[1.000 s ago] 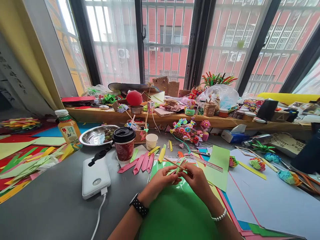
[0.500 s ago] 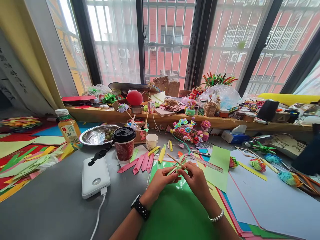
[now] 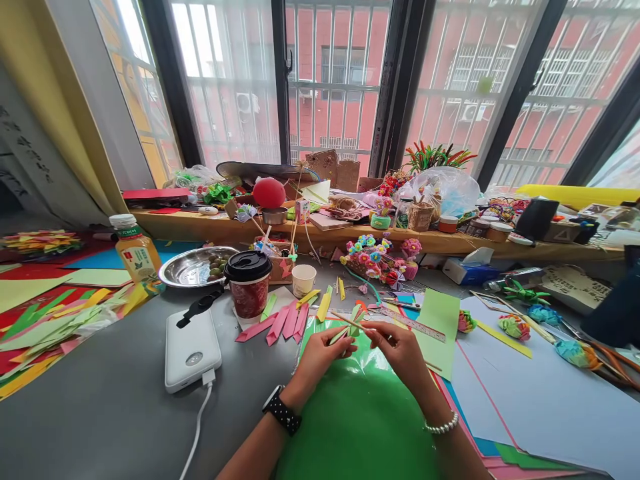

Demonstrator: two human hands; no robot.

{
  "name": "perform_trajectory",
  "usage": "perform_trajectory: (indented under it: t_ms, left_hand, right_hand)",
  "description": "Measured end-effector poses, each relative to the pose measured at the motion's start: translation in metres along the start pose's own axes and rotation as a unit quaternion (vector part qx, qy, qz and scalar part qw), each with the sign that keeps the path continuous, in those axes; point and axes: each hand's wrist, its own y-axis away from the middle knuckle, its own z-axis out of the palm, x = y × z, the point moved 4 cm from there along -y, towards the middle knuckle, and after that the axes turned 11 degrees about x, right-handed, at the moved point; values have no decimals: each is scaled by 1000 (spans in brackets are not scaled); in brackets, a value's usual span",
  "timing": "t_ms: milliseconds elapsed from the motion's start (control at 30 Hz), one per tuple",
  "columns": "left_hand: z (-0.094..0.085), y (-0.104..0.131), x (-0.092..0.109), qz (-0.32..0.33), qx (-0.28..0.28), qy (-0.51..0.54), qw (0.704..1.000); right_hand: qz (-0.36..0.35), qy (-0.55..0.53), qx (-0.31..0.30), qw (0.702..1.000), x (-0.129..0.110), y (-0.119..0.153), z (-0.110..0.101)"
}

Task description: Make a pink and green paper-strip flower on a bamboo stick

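Note:
Fingers of my left hand (image 3: pixel 323 357) are closed on a small light-green folded paper piece (image 3: pixel 354 327) with a bit of pink at its top. My right hand (image 3: pixel 397 347) pinches a thin wooden stick (image 3: pixel 347 321), which slants across the paper piece. Both hands are close together above a glossy green sheet (image 3: pixel 360 420). Left of them lie pink folded strips (image 3: pixel 283 323) and a yellow folded strip (image 3: pixel 325 305). A light-green paper sheet (image 3: pixel 439 320) is just right of my right hand.
A white power bank (image 3: pixel 193 350) with a cable, a lidded cup (image 3: pixel 249 287), a paper cup (image 3: pixel 303 281) and a metal bowl (image 3: pixel 173 270) stand left. A patterned ruler (image 3: pixel 420 327) and scissors (image 3: pixel 407 305) lie beyond my right hand; paper sheets (image 3: pixel 540 393) spread right.
My right hand has moved slightly right and turned, and the stick now lies flatter. The green paper piece stands more upright between my hands, showing its pink part.

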Motion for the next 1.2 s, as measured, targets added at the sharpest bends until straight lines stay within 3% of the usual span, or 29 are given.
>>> perform_trajectory:
  t_ms: [133, 300, 367, 433, 500, 600, 700, 800, 1033, 1200]
  left_hand:
    - [2, 2, 3, 24, -12, -18, 999]
    - [5, 1, 0, 34, -35, -46, 998]
    - [1, 0, 1, 49, -18, -77, 996]
    - [-6, -1, 8, 107, 31, -115, 987]
    - [-14, 0, 21, 210, 85, -159, 961]
    - [-13, 6, 33, 333, 53, -277, 900]
    - [-8, 9, 34, 396, 16, -376, 837]
    - [-5, 10, 32, 425, 17, -417, 803]
    - [-6, 9, 30, 409, 15, -387, 826]
    - [-8, 7, 28, 400, 30, -377, 835]
  right_hand:
    - [25, -11, -15, 1000, 0, 0, 5]
    - [-14, -12, -8, 1000, -3, -1, 5]
    - [-38, 14, 5, 999, -4, -1, 3]
    - [-56, 36, 5, 998, -3, 0, 3]
    - [-85, 64, -5, 994, -3, 2, 5]
    - [-149, 111, -12, 983, -5, 6, 9]
    - [-192, 142, -12, 971, -8, 9, 12]
    - [-204, 155, -9, 966, -10, 10, 13]
    - [-203, 139, -4, 969, -10, 11, 14]
    - [-164, 112, -16, 980, -7, 11, 15]
